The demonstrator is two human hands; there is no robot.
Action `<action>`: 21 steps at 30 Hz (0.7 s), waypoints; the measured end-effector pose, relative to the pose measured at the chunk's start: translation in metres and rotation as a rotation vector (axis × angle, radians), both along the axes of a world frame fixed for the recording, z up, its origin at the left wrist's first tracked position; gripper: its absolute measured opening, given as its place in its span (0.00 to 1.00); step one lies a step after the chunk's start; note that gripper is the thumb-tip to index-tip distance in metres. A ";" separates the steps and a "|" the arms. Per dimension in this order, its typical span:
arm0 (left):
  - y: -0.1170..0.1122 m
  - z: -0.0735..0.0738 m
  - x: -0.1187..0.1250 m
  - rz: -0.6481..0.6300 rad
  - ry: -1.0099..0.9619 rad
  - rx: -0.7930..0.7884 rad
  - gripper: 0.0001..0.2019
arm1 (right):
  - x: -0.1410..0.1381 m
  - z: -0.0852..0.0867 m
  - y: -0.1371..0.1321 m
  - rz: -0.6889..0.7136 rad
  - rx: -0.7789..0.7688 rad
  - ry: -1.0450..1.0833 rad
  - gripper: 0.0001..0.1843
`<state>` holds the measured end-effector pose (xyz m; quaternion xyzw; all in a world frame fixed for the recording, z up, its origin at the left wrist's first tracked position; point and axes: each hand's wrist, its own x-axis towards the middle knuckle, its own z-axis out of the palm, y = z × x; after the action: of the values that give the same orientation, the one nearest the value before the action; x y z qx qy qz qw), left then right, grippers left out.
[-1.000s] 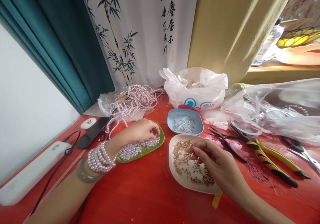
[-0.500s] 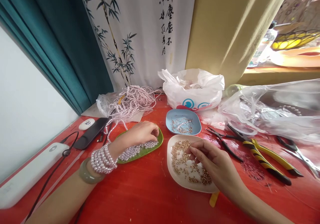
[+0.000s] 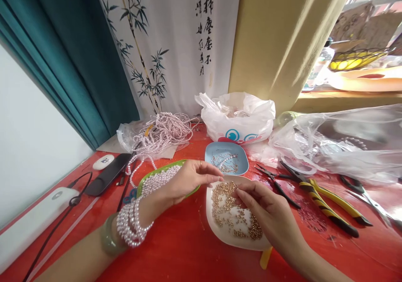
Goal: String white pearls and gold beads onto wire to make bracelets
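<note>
My left hand (image 3: 191, 179), wearing pearl strands and a green bangle (image 3: 110, 236), hovers between two dishes with thumb and fingertips pinched together. Whatever sits in that pinch is too small to make out. Beneath its wrist side lies a green dish (image 3: 140, 186) of pale lilac pearl beads (image 3: 158, 179). Over the right part of a white dish (image 3: 216, 236) is my right hand (image 3: 266, 206), its thumb and forefinger also pinched, with the contents hidden. Small gold beads (image 3: 228, 204) are scattered in the white dish. The two sets of fingertips face each other, a short gap apart.
Behind stands a blue dish (image 3: 226, 171) with thin metal pieces. Pearl strands (image 3: 165, 133) are heaped at back left, beside a white plastic bag (image 3: 237, 120). Small pliers (image 3: 278, 185), yellow-black pliers (image 3: 329, 202) and scissors (image 3: 369, 198) lie right; a phone (image 3: 106, 175) lies left.
My left hand has lifted out of the pearl beads in the green dish and moved right, toward my right hand. My right hand stays pinched over the white dish. The view has shifted slightly.
</note>
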<state>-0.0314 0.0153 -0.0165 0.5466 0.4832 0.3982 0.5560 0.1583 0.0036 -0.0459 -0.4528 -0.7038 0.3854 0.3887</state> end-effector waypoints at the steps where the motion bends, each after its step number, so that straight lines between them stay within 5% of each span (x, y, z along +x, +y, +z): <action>1: -0.002 -0.003 0.005 0.002 -0.071 -0.036 0.08 | 0.000 0.000 -0.001 0.020 -0.012 -0.003 0.10; 10: -0.008 -0.021 0.017 0.022 -0.349 -0.217 0.09 | -0.003 0.007 -0.004 0.108 -0.049 -0.016 0.12; 21: -0.009 -0.023 0.017 0.010 -0.368 -0.239 0.10 | -0.002 0.005 -0.003 0.091 -0.056 -0.040 0.12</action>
<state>-0.0145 0.0066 -0.0394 0.3922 0.4201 0.4340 0.6938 0.1559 0.0005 -0.0409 -0.4388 -0.7203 0.4131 0.3436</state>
